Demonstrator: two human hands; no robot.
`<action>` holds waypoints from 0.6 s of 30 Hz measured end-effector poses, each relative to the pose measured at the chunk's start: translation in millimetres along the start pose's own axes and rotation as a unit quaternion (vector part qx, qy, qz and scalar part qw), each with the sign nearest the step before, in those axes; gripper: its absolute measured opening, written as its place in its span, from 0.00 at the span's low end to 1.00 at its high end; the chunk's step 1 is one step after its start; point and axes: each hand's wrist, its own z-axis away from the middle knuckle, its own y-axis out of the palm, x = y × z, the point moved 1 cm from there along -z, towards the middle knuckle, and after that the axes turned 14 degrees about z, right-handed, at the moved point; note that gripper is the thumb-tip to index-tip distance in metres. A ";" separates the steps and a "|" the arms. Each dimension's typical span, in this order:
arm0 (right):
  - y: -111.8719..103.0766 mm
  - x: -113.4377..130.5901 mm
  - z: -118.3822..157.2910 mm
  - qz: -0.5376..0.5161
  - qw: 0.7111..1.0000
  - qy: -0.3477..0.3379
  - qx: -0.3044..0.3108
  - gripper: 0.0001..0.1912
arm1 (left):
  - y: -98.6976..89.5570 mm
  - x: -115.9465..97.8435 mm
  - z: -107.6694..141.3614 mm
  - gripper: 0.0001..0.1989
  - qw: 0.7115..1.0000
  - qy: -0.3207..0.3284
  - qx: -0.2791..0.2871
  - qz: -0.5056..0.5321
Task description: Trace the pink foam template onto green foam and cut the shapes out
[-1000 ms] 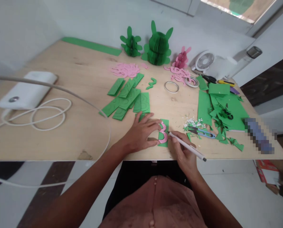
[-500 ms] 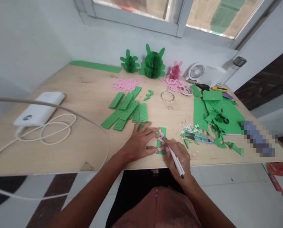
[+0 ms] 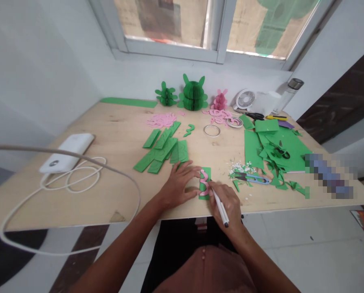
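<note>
left hand (image 3: pixel 178 185), spread, touches a pink cutout (image 3: pixel 204 186), right hand (image 3: pixel 231 201) grips a pen (image 3: pixel 220 208), and a bottle (image 3: pixel 287 98) stands behind.

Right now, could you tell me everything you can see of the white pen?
The white pen is slim and straight, with a dark rear end and what may be a clip along its side. It looks like plastic. The right hand holds it at a slant, rear end toward the person, front end by the right side of a pink cutout on a green paper piece. Its tip is too small to make out, so I cannot tell whether it touches the paper.
</note>
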 end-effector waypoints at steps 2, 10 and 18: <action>0.2 -0.1 0.4 -0.002 1.000 0.003 -0.010 0.12 | 0.5 0.3 0.7 0.18 1.000 0.007 -0.007 -0.006; -0.4 -1.4 0.3 0.003 1.000 0.019 -0.024 0.14 | 2.3 -8.9 1.7 0.22 0.992 0.065 0.015 -0.108; 0.0 -1.4 0.8 0.021 1.000 0.022 -0.001 0.16 | -2.9 -15.7 16.9 0.21 0.985 0.060 0.020 -0.163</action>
